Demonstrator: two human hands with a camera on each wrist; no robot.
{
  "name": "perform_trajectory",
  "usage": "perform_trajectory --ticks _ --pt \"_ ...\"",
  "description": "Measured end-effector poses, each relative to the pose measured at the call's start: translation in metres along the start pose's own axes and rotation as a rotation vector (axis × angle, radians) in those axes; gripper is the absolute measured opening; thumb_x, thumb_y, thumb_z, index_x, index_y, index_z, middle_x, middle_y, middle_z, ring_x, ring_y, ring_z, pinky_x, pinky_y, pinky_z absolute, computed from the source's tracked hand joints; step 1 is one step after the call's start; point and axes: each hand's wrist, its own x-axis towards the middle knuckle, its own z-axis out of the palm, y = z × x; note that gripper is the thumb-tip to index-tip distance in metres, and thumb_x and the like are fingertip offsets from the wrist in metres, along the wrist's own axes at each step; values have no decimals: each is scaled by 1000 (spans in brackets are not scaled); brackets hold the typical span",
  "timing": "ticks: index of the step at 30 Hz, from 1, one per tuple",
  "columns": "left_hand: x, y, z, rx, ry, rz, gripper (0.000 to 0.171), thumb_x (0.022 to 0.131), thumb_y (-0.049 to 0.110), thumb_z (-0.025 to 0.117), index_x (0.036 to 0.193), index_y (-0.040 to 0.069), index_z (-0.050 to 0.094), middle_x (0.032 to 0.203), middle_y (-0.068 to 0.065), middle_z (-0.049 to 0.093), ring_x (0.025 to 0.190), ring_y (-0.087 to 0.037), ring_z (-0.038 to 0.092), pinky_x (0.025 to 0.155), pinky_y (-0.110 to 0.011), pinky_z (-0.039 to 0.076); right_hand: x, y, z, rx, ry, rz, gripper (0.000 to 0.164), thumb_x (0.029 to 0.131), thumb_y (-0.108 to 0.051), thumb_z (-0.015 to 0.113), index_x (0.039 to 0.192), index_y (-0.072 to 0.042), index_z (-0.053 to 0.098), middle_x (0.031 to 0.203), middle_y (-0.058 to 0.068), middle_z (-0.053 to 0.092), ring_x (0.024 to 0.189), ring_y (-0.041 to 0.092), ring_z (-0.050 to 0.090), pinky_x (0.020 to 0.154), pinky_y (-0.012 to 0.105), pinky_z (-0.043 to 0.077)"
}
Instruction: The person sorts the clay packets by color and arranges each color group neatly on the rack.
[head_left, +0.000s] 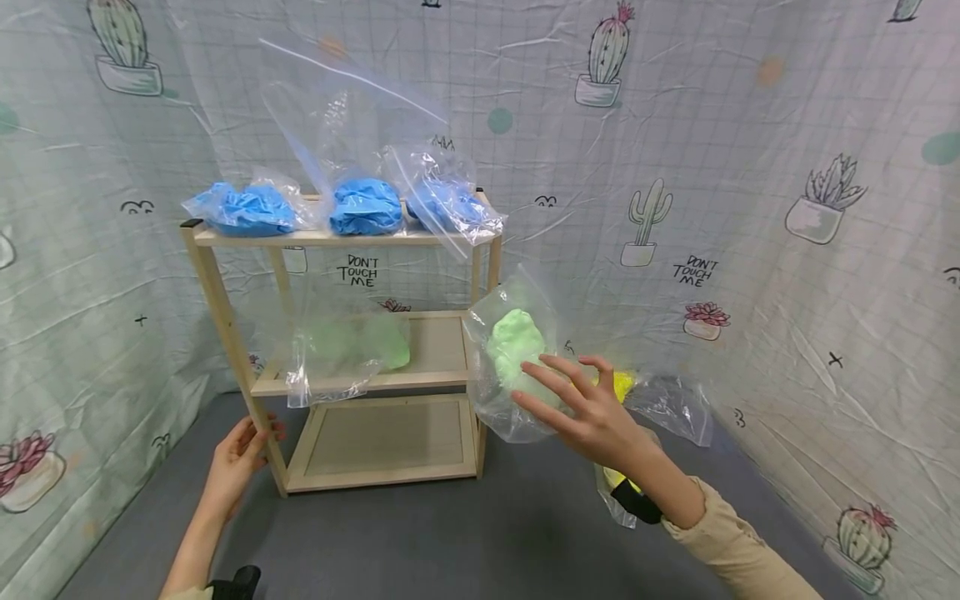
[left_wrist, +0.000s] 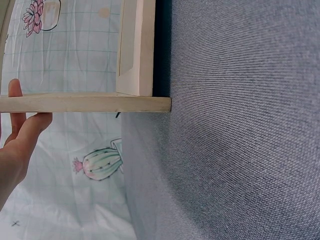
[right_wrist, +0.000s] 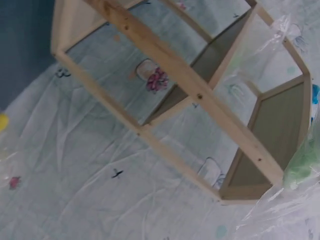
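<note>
One left hand (head_left: 236,462) grasps the rack post (head_left: 227,329); whether the right hand (head_left: 596,421) pinches the green bag (head_left: 515,337), I cannot tell. Probably soft, it wants support underneath.

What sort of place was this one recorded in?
Likely an improvised recording booth, judging by the wrinkled white cactus-print sheeting that backs and flanks a flat, textured grey surface, on which an open three-tier pale wooden rack stands.

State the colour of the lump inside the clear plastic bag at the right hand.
The lump is pale green, clearest in the head view.
</note>
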Motion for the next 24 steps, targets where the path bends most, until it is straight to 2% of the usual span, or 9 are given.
perform_trajectory --ticks 6,13,24 --pt "0 1 0 -9 1 0 26 95 15 40 119 15 49 100 19 60 90 7 58 66 -15 47 21 -7 15 -8 9 -30 39 92 -5 43 129 -16 44 120 11 56 110 28 53 81 49 29" --pt "-1 2 1 -13 8 -1 25 95 13 40 118 17 50 100 18 60 90 6 58 66 -15 47 44 -17 35 -71 11 -64 38 91 -5 47 128 -10 44 123 9 55 112 25 53 81 47 31" --pt "-1 2 1 -6 6 -3 25 95 13 39 118 17 49 100 18 60 91 6 58 67 -15 47 65 -27 67 -64 -129 -12 39 93 -9 45 131 -10 39 135 9 43 121 26 43 86 48 31"
